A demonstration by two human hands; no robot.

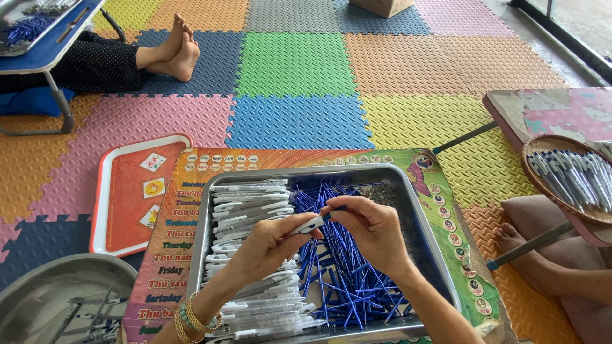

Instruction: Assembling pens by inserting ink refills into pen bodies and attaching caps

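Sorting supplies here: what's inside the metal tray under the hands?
The metal tray holds white pen barrels left, blue refills right. The hands hide some pieces and the tray floor.

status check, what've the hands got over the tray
Left hand grips white pen barrel. Right hand pinches blue refill at its tip. Both over metal tray; nothing blocking.
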